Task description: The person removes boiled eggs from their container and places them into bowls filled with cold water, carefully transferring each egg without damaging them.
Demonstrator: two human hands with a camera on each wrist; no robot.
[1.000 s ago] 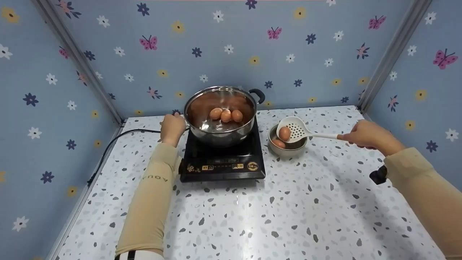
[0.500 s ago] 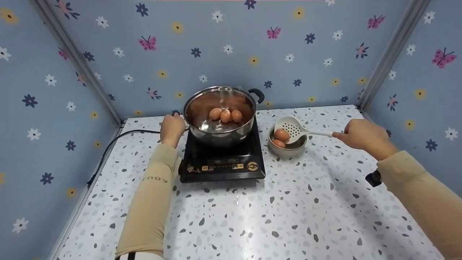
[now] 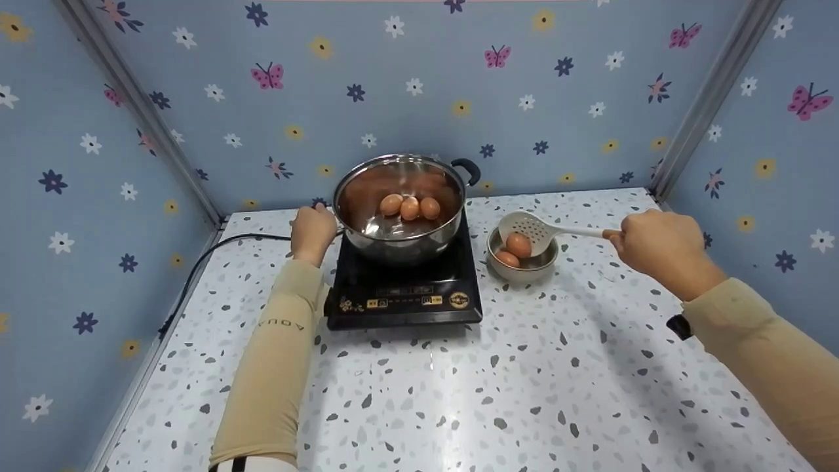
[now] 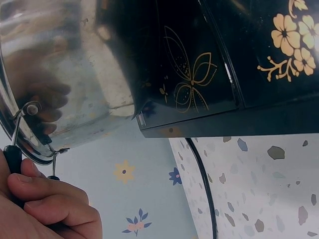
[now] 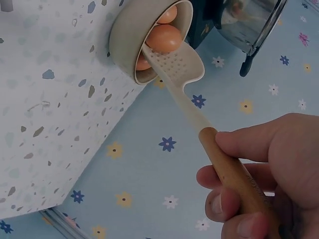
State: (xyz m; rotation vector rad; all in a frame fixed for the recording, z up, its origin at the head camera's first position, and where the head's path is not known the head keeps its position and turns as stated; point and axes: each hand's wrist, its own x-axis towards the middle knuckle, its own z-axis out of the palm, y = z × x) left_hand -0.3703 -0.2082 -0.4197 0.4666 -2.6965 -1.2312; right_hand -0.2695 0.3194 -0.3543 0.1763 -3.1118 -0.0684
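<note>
My left hand [image 3: 313, 233] grips the black side handle [image 4: 14, 159] of a steel pot [image 3: 406, 246], which holds three brown eggs [image 3: 410, 208]. The pot stands on a black induction cooker [image 3: 403, 305]. In my right hand [image 3: 665, 249] is the wooden handle [image 5: 232, 174] of a white skimmer [image 3: 541, 229]. The skimmer's perforated head is tilted down into a small bowl [image 3: 521, 275]. A brown egg [image 5: 164, 39] lies against the lower edge of that head. Two more eggs, one egg [image 5: 143, 62] partly hidden by the skimmer, are inside the bowl in the right wrist view.
A black cord [image 3: 216, 248] runs along the table's left side. The white speckled table [image 3: 432, 393] meets flowered blue walls [image 3: 419, 78] at the back and sides. The pot's other black handle [image 3: 467, 170] sticks out near the back wall.
My right hand has moved a little left, and the skimmer's head has tipped further into the bowl. The egg on it has shifted lower, towards the bowl's inside. My left hand stays put.
</note>
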